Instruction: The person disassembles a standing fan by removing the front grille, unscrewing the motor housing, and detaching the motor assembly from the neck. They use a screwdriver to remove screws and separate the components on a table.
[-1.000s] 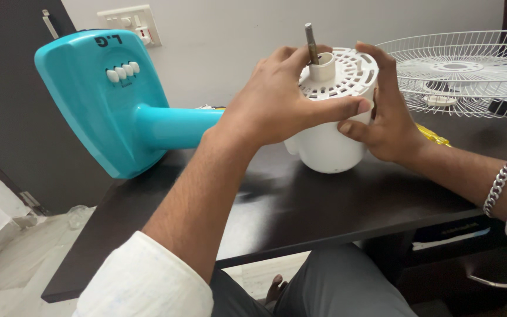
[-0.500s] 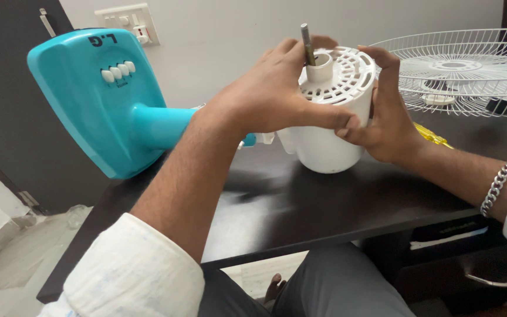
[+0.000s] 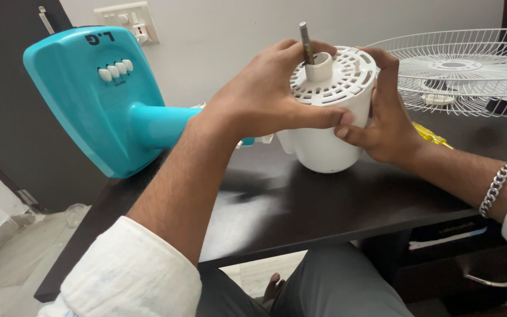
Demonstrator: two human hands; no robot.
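Note:
A white fan motor housing (image 3: 330,147) stands on the dark table (image 3: 300,205), its slotted round face (image 3: 338,76) turned up and a metal shaft (image 3: 306,42) sticking out of the middle. My left hand (image 3: 265,97) wraps the housing's left side, thumb across the front. My right hand (image 3: 385,117) grips the right side, fingers over the rim. A turquoise fan base (image 3: 89,94) with white push buttons lies on its side at the left; its neck runs towards the housing.
A white wire fan guard (image 3: 470,70) lies flat at the back right with a small dark part on it. A yellow tool (image 3: 432,135) lies behind my right wrist. A wall switch plate (image 3: 127,20) is behind. The table edge runs just above my lap.
The turquoise base has shifted slightly left. My left hand has slid round the housing, and the housing's face has tilted a little towards me. Both hands keep their hold.

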